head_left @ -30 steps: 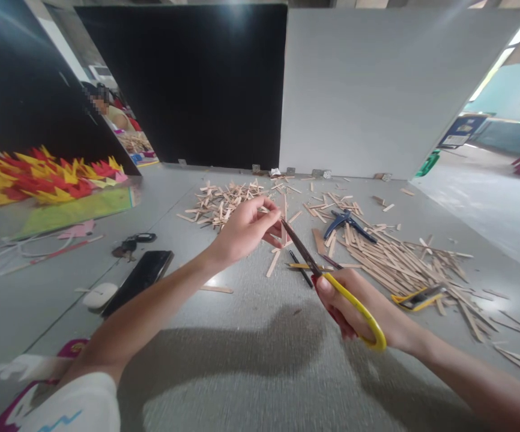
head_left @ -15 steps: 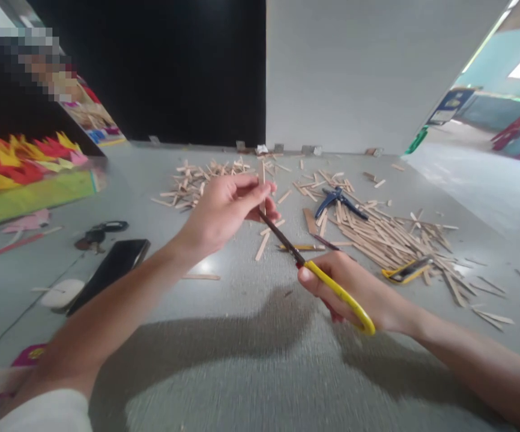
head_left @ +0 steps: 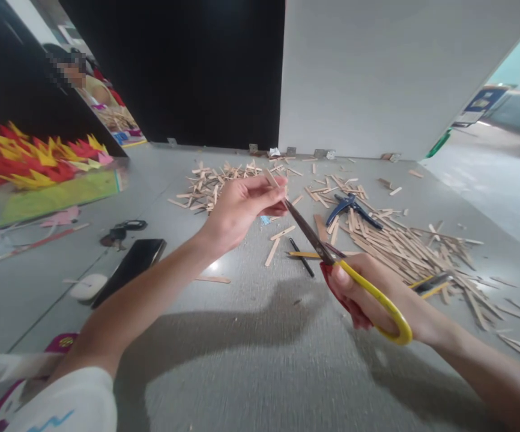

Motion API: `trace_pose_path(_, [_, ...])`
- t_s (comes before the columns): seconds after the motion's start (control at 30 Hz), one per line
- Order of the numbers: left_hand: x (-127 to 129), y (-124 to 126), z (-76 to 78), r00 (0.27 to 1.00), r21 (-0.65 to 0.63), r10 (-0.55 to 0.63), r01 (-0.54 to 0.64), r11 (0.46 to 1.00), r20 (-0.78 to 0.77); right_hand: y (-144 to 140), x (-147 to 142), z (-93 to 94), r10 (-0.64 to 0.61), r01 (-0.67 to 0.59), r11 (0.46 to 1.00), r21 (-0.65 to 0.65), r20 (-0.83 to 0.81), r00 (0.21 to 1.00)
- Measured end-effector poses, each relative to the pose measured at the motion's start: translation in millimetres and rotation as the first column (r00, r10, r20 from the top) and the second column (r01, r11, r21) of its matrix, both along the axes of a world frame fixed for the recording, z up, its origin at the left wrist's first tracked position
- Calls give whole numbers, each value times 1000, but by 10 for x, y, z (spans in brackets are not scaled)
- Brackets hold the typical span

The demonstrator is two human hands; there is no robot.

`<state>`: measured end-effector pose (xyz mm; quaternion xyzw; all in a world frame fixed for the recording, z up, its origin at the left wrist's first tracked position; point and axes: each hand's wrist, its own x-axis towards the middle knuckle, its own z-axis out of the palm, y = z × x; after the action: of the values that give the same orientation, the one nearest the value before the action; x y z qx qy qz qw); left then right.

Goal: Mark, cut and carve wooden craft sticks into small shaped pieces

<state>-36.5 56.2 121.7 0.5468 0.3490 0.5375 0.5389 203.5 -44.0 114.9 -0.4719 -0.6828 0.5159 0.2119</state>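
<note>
My left hand (head_left: 237, 210) is closed, pinching a flat wooden craft stick (head_left: 270, 177) between thumb and fingers; the stick slants up from the fingertips. My right hand (head_left: 372, 279) grips a pair of yellow-handled scissors (head_left: 307, 230), whose dark blades reach up to the left hand's fingertips. Whether the blades touch the stick cannot be told. Below the left hand lie a few loose sticks (head_left: 272, 252). A black pen (head_left: 302, 258) crosses a yellow pencil (head_left: 293, 254) near the scissors. Just past the right hand spreads a large pile of craft sticks (head_left: 386, 237).
Blue pliers (head_left: 359, 212) and a yellow box cutter (head_left: 433, 283) rest on the pile. More sticks (head_left: 210, 183) lie behind my left hand. Leftward are a black phone (head_left: 129, 270), keys (head_left: 114, 236) and red-yellow folded paper (head_left: 39, 159). A black-and-white panel (head_left: 350, 78) stands behind; a person is beyond.
The view has shifted left, so things appear further right. The stick in my left hand has tipped from upright to slanting. The scissors stay in my right hand, and the black pen shows more fully.
</note>
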Motion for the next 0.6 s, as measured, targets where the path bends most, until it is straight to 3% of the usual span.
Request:
trace_pose_path(0.37, [-51, -241, 142, 996, -57, -92, 92, 994, 10, -113, 15, 41, 34, -34, 999, 7, -12, 999])
trace_pose_path(0.6, [-55, -426, 261, 996, -36, -16, 13, 999, -82, -215, 95, -28, 37, -36, 999, 31, -44, 998])
